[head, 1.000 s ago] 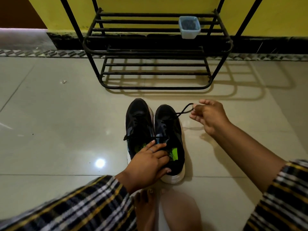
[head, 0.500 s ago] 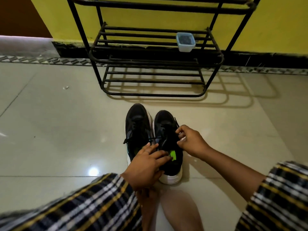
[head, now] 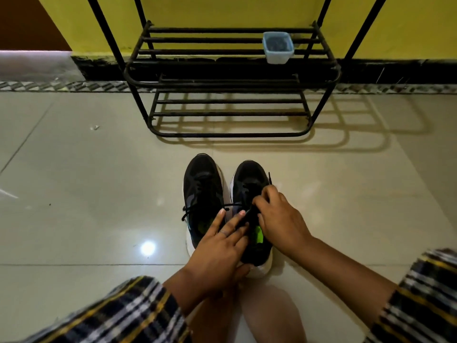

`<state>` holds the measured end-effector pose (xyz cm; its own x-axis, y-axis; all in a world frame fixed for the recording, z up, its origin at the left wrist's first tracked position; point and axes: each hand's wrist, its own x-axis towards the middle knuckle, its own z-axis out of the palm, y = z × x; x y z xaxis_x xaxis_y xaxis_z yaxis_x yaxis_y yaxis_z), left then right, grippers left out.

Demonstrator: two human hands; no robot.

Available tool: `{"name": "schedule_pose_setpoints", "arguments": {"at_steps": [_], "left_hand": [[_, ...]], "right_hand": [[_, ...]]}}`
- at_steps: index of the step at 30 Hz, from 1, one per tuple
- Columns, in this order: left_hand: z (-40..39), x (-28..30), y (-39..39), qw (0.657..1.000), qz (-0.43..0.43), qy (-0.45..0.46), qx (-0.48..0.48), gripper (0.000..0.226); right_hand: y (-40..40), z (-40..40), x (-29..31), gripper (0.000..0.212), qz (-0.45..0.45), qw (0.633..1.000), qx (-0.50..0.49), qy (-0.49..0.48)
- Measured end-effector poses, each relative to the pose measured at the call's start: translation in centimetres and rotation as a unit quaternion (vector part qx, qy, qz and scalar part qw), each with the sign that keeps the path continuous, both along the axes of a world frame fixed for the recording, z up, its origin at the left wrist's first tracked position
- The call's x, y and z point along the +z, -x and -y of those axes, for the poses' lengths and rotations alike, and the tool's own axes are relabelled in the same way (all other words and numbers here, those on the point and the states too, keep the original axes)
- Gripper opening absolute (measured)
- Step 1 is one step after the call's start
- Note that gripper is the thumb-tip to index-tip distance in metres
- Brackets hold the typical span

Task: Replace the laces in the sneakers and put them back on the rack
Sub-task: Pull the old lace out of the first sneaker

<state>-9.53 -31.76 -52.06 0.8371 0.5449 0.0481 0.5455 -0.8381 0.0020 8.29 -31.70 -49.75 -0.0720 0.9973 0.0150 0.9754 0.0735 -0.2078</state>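
Now right hand (head: pixel 279 219) pinches black lace (head: pixel 249 214) over right black white-soled sneaker (head: pixel 249 179); left hand (head: pixel 220 246), fingers straight, presses its tongue.

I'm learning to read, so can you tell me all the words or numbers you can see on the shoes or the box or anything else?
No readable words or numbers anywhere.
Right sneaker: the green patch inside may carry a label, but it is too blurred to read.
Left sneaker: no text visible.
Small blue container on the rack: no label visible.
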Motion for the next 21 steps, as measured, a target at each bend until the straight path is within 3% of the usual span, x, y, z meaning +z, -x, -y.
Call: {"name": "schedule_pose_setpoints", "arguments": {"at_steps": [6, 10, 16, 18, 21], "left_hand": [[0.6, -0.5, -0.5, 1.0, -0.008, -0.001, -0.013, 0.05], [1.0, -0.6, -1.1, 1.0, 0.005, -0.006, 0.009, 0.046], [1.1, -0.7, -1.5, 0.999, 0.033, -0.019, 0.008, 0.047], [1.1, -0.7, -1.6, 0.999, 0.034, -0.016, 0.012, 0.049], [1.2, -0.6, -1.6, 0.999, 0.031, -0.012, 0.014, 0.051]], "right_hand": [[-1.0, -1.1, -0.5, 0.029, 0.026, 0.995, 0.08, -0.058], [-1.8, -1.0, -1.1, 0.01, -0.12, 0.99, 0.058, -0.05], [-1.4, -0.8, -1.4, 0.01, -0.254, 0.965, -0.017, -0.066], [-1.6, -1.1, -1.3, 0.015, -0.341, 0.932, -0.103, -0.062], [-2.2, -1.6, -1.4, 0.022, -0.502, 0.826, -0.257, 0.02]]}}
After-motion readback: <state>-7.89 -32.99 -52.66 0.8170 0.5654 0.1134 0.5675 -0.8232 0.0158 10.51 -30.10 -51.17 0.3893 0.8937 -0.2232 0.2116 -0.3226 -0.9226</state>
